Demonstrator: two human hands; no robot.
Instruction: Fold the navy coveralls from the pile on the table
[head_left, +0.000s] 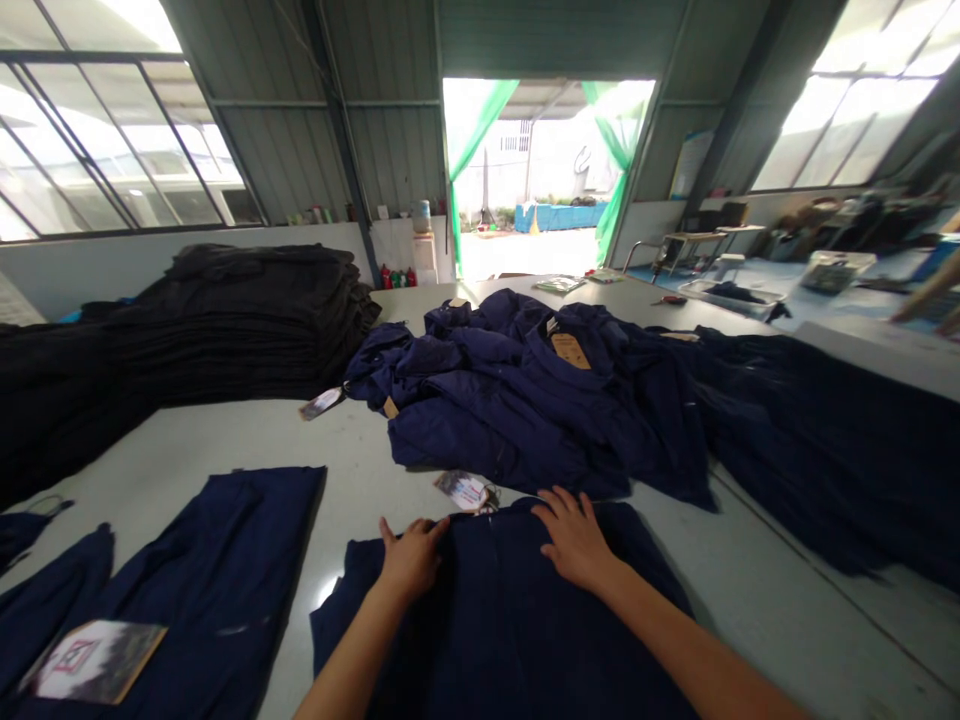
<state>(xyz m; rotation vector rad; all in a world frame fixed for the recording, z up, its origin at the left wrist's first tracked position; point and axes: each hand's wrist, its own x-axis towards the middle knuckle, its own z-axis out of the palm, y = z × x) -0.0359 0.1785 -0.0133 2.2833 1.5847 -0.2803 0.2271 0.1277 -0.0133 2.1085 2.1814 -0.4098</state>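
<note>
A dark navy garment (pixel 487 620) lies on the table right in front of me, with a printed hang tag (pixel 463 490) on a string at its far edge. My left hand (pixel 412 560) rests on the upper left part of the cloth, thumb apart from the fingers. On the upper right part, my right hand (pixel 574 535) lies with fingers spread, palm down. Neither hand grips anything that I can see. Just beyond is a loose heap of navy jackets (pixel 510 390), one with a brown tag (pixel 570 350) at its collar.
A tall stack of folded black garments (pixel 255 320) stands at the far left of the table (pixel 360 440). A folded navy garment (pixel 217 560) with a large tag (pixel 97 660) lies at near left. More dark clothing (pixel 832 440) covers the right side. Red-handled snippers (pixel 671 300) lie farther back.
</note>
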